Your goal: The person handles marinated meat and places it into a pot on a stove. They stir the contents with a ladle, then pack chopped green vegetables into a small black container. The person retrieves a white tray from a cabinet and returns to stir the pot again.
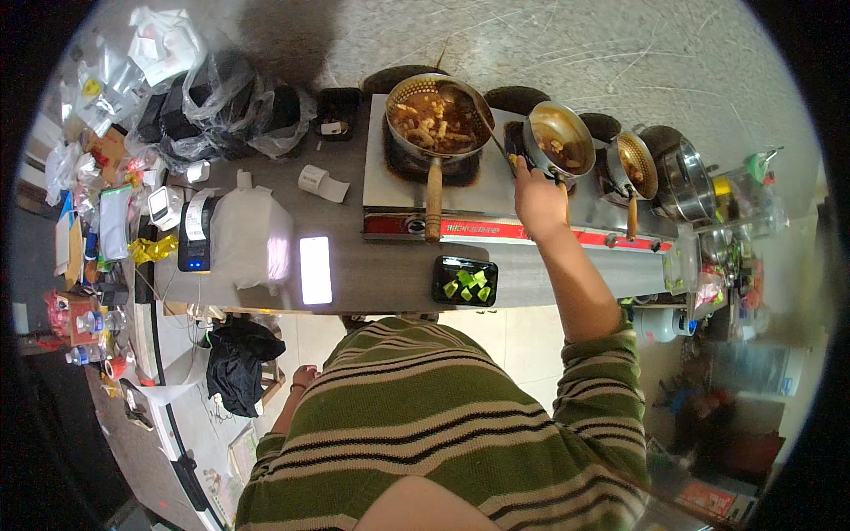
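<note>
My right hand (541,202) grips the handle end of a long metal ladle (492,133), in front of the middle pan (560,136). The ladle's far end reaches into the largest pan (435,156), among brown, saucy chunks of food (431,123). This pan has a dimpled inner wall and a wooden handle. In the middle pan lie brown sauce and a few pieces of food. My left hand (305,376) hangs low beside my body, partly hidden by the striped sweater; whether it holds anything does not show.
A gas stove (451,226) carries the pans, with a third pan (631,162) and a steel pot (684,176) at right. A black tray of green vegetable pieces (465,281) and a lit phone (315,270) lie on the counter. Left are a label printer (195,239) and bagged black containers (199,113).
</note>
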The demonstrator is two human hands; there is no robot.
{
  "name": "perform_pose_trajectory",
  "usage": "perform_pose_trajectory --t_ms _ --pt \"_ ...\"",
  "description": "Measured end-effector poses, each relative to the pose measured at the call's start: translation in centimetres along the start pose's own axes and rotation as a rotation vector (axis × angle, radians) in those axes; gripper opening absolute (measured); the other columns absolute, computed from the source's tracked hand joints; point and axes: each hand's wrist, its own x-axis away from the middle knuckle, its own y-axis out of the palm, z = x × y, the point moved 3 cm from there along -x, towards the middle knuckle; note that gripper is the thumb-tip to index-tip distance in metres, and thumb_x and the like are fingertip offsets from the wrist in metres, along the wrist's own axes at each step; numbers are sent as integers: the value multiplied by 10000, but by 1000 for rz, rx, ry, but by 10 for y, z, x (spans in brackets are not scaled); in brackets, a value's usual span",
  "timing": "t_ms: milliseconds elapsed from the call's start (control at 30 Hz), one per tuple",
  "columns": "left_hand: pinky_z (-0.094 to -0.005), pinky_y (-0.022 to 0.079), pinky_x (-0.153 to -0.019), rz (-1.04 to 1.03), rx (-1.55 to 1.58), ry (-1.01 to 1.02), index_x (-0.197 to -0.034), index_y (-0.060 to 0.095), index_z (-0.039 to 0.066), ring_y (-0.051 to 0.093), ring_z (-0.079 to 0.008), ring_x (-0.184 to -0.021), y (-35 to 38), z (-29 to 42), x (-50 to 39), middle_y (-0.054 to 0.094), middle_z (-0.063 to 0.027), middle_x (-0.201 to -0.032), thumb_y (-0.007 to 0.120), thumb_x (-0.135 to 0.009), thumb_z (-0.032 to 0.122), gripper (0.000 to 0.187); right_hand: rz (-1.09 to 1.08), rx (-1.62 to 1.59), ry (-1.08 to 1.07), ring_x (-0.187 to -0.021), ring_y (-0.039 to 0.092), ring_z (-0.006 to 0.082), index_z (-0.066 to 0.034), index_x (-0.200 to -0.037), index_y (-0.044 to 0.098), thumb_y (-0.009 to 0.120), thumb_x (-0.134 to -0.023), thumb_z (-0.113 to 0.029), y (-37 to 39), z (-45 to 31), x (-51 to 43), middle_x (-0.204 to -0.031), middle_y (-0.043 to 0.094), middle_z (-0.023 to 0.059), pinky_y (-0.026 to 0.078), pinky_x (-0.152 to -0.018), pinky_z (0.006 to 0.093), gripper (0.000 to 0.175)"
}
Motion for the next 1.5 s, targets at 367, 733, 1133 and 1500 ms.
perform_pose_trajectory --t_ms 367,733,1133,1500 --pt "-405 469 -693 -105 -67 -74 -832 649 163 576 -282 -815 10 -2 7 627 -97 -872 490 -807 287 204 -893 -1280 310 -334 330 58 -74 -771 504 468 -879 -241 -49 27 -31 -619 486 34 276 -309 218 203" --pt "-417 477 -712 -58 -189 42 -811 661 176 572 -309 -820 12 -3 16 625 -110 -870 507 -783 292 195 -506 -1522 453 -350 346 65 -43 -1006 505 451 -881 -203 -27 -10 15 -610 466 25 311 -310 211 210" --pt "-382 476 -764 -31 -373 209 -824 658 138 573 -265 -874 5 8 12 626 -74 -945 530 -775 284 200 -88 32 -112 -665 578 283 -124 -1263 404 447 -791 -66 -2 -20 14 -835 514 110 481 -560 379 477" --pt "-386 456 -812 -231 -170 -140 -1051 597 166 547 -256 -953 19 6 0 603 -64 -1038 430 -851 359 325 -14 26 -86 -569 568 256 -149 -1271 408 470 -762 -77 -7 16 59 -796 523 106 470 -482 376 517"
